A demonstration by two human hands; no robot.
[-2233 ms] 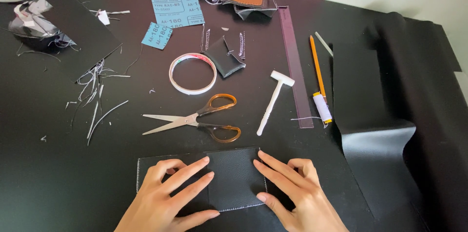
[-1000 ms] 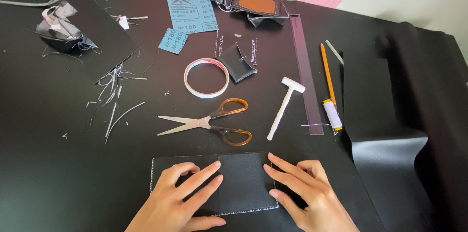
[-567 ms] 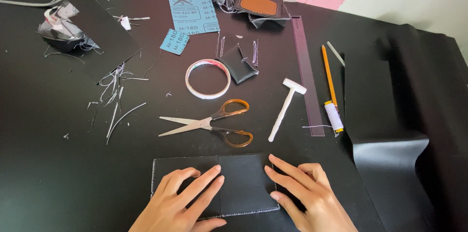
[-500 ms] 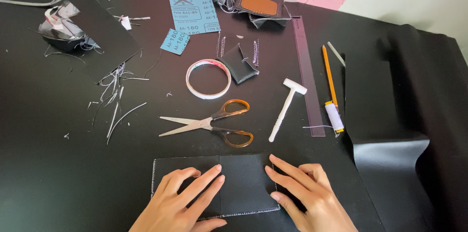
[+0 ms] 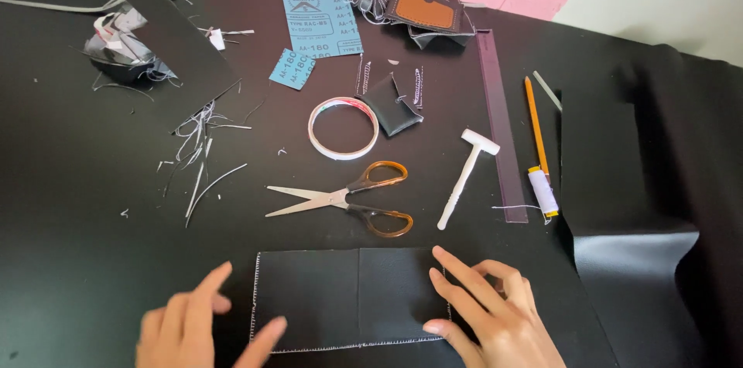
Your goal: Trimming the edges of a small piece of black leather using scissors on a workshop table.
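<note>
You are flattening the stitched black panel [image 5: 348, 294] lying near you at the table's front edge. Your right hand [image 5: 495, 318] is pressing its right end with fingers spread open; your left hand [image 5: 197, 329], also open and blurred, is hovering at its left edge, gripping nothing. Judging by this, smoothing is underway, and next both palms need even pressure. Scissors [image 5: 344, 199] are lying just beyond, a small hammer [image 5: 467, 174] to their right.

The stitched leather panel [image 5: 352, 298] lies nearest. Far of it: scissors [image 5: 348, 200]. Small hammer [image 5: 467, 176] right of scissors; tape ring [image 5: 343, 128] farther back. Ruler [image 5: 500, 128], pencil [image 5: 535, 126], thread spool [image 5: 542, 192] further right.
</note>
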